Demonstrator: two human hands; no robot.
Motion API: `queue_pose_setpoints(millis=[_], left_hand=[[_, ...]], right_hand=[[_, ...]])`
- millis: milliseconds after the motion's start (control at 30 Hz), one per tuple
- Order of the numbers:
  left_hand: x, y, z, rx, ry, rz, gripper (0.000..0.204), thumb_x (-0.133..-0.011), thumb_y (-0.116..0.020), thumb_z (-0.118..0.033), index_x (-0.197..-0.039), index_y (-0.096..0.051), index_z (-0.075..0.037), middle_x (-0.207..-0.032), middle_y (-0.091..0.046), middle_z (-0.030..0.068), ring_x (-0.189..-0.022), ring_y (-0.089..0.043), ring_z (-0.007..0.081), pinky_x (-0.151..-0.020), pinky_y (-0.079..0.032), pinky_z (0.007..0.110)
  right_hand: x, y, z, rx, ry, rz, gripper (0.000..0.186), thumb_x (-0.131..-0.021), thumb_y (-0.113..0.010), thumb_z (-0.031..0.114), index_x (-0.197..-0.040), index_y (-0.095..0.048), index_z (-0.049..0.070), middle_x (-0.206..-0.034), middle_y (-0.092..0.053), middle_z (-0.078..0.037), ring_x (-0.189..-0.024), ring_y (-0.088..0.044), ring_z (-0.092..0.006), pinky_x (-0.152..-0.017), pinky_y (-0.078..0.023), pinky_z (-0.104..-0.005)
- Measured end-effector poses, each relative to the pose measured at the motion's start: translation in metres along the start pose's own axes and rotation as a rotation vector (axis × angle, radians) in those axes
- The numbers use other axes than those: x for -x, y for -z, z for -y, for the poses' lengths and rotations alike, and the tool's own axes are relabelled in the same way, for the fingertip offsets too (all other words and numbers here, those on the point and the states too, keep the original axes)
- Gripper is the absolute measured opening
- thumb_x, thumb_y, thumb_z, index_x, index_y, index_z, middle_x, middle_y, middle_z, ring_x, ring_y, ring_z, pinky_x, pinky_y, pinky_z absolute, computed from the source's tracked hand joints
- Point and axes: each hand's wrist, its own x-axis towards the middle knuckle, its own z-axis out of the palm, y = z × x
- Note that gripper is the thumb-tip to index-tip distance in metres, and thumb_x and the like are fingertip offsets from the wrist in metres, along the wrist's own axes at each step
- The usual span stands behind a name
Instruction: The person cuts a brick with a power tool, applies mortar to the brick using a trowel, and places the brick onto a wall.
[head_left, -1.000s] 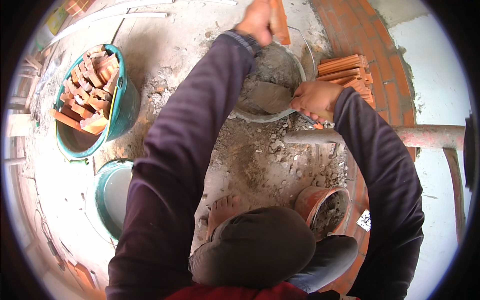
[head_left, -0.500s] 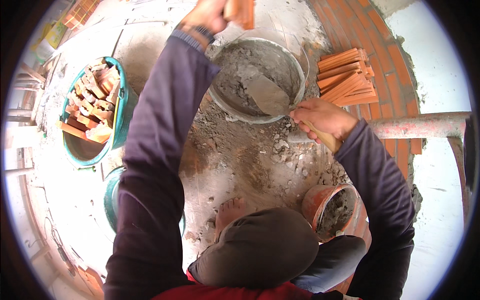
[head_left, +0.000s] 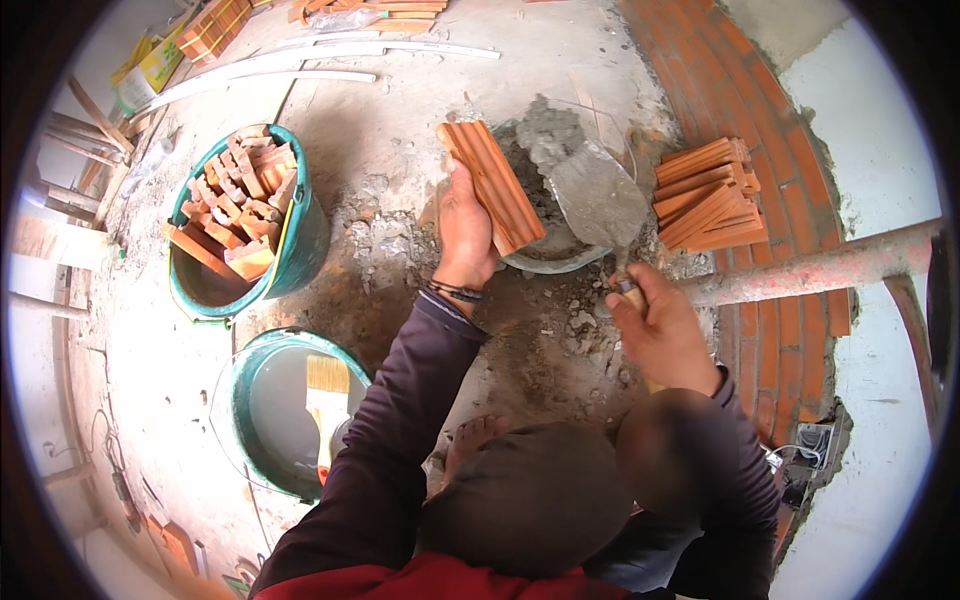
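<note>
My left hand (head_left: 466, 232) grips a terracotta brick tile (head_left: 497, 187), its grooved back facing up. The fingers wrap under its left edge. In my right hand (head_left: 660, 330) is the wooden handle of a trowel (head_left: 603, 195). A lump of wet grey mortar (head_left: 548, 132) sits toward the front of the blade. Both the tile and the trowel hang over a round mortar pan (head_left: 560, 262), hiding most of it. The trowel's blade is close beside the tile's right edge.
Several brick tiles (head_left: 708, 195) lie stacked right of the pan, by a brick-faced wall (head_left: 790, 190). A pipe (head_left: 800, 272) crosses there. At left stand a green bucket of tile pieces (head_left: 312, 250) and a water bucket (head_left: 262, 440) with a paintbrush (head_left: 328, 400).
My left hand has come down and nearer with the brick tile, now beside the pan. The trowel has risen out of the pan with mortar on its blade. The view has shifted.
</note>
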Motion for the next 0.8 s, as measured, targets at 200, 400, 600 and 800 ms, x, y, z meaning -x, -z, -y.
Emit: queue_pose_setpoints(millis=[200, 400, 600, 800], left_hand=[[0.016, -0.028, 0.018, 0.082, -0.026, -0.072, 0.062, -0.104, -0.034, -0.054, -0.13, -0.049, 0.001, -0.117, -0.061, 0.012, -0.104, -0.063, 0.0205, -0.089, -0.053, 0.036], [0.025, -0.034, 0.022, 0.1, -0.013, -0.03, 0.064, -0.103, -0.036, -0.056, -0.14, -0.041, -0.004, -0.127, -0.057, 0.0145, -0.113, -0.061, 0.0259, -0.095, -0.052, 0.042], [0.023, -0.029, 0.02, 0.25, 0.033, 0.06, 0.06, -0.103, -0.037, -0.055, -0.133, -0.047, -0.004, -0.122, -0.059, 0.0134, -0.11, -0.062, 0.0252, -0.094, -0.052, 0.04], [0.036, -0.028, -0.002, 0.389, 0.157, 0.169, 0.058, -0.103, -0.039, -0.054, -0.13, -0.05, -0.004, -0.121, -0.061, 0.0133, -0.108, -0.063, 0.0255, -0.092, -0.053, 0.041]], right_hand=[[0.015, -0.022, 0.004, 0.154, 0.198, -0.137, 0.039, -0.084, -0.058, 0.005, -0.12, -0.051, -0.009, -0.093, -0.06, -0.029, -0.089, -0.06, -0.0466, -0.079, -0.048, -0.0482], [0.017, -0.033, 0.01, 0.255, 0.257, -0.212, 0.045, -0.082, -0.059, 0.0, -0.125, -0.048, -0.01, -0.098, -0.058, -0.028, -0.089, -0.059, -0.0461, -0.078, -0.048, -0.049], [0.02, -0.028, 0.014, 0.3, 0.293, -0.28, 0.043, -0.08, -0.06, -0.002, -0.122, -0.052, -0.01, -0.095, -0.058, -0.026, -0.085, -0.059, -0.0452, -0.072, -0.048, -0.0491], [0.024, -0.029, 0.001, 0.232, 0.273, -0.357, 0.04, -0.08, -0.063, -0.004, -0.119, -0.056, -0.012, -0.092, -0.057, -0.025, -0.079, -0.059, -0.0423, -0.07, -0.049, -0.0417]])
